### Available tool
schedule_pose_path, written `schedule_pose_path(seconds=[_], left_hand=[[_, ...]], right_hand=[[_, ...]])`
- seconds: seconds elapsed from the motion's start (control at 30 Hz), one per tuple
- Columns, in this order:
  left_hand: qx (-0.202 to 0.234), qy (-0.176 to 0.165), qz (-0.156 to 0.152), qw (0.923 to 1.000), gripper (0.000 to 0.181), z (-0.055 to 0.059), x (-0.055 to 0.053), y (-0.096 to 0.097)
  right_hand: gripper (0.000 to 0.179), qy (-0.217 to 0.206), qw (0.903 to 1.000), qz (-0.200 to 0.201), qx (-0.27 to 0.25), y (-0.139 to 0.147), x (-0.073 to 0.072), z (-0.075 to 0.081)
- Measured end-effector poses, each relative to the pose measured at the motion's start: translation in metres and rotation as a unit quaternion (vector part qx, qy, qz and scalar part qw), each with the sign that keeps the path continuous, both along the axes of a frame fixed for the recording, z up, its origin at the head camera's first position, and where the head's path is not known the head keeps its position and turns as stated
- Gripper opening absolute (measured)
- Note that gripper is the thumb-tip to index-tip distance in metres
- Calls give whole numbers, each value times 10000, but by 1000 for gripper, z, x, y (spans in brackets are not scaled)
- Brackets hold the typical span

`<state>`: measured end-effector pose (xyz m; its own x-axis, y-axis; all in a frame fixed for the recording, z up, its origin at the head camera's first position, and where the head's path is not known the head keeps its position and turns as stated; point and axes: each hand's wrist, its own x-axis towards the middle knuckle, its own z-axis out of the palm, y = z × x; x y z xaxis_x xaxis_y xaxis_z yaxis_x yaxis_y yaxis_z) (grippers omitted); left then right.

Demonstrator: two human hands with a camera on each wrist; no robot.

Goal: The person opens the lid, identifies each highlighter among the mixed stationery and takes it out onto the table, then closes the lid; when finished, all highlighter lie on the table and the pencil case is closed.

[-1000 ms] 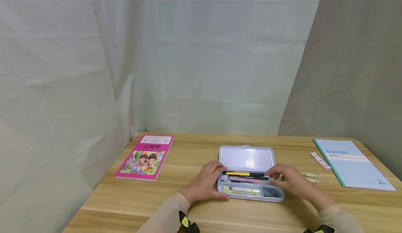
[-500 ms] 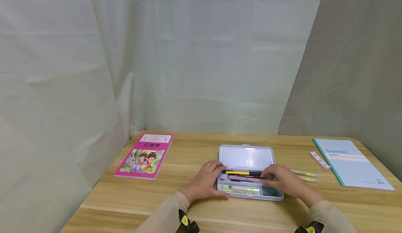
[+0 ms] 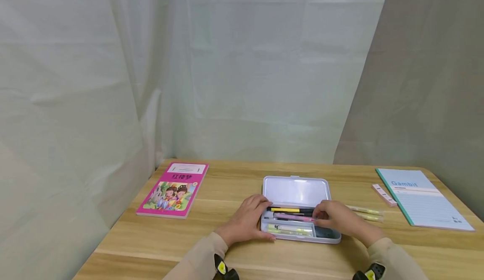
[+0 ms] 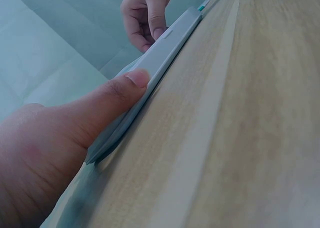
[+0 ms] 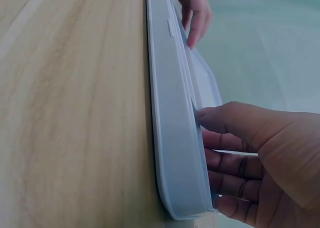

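- White, smooth and round-cornered, the pencil case lies near the middle of the bench, its shallow lid folded back on the far side. The wrist views show a long, plain front wall with a small raised tab near the rim.
- The left hand is clamped on the case's left end, thumb laid against the front wall, fingers toward the far corner.
- The right hand is apart from the left, its fingers reaching down into the case's right part; whether they pinch a pen cannot be told.
- Slender pens lie lengthwise in the rear compartment: a black-and-yellow pen at the back, a pink pen nearer the front, its end reaching the right fingertips.
- The front compartments hold a clear, yellow-tinted packet and, at right, a dark grey block.
- Slim, translucent yellow sticks show just beyond the right hand.
- Farther right, a narrow, pale pink box lies beside a flat blue-white notebook with a teal edge.
- Well to the left is a thick pink book with an illustrated cover.
- Straight wood grain bands the bench; creased, greyish sheeting hangs behind.
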<state>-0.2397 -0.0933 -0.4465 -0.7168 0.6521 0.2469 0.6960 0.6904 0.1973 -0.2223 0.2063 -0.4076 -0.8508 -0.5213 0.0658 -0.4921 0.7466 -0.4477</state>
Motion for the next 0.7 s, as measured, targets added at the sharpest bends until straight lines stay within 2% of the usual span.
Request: schedule_pose_path(seconds=[0.23, 0.57, 0.7], left_hand=[[-3, -183, 42, 9998, 94, 1, 1, 0], [18, -216, 13, 9998, 93, 2, 1, -1], [8, -241, 15, 9997, 94, 1, 2, -1]], right_hand=[[10, -183, 9998, 21, -68, -1, -1, 1], [11, -199, 9996, 127, -139, -1, -2, 3], [7, -338, 9990, 196, -207, -1, -2, 1]])
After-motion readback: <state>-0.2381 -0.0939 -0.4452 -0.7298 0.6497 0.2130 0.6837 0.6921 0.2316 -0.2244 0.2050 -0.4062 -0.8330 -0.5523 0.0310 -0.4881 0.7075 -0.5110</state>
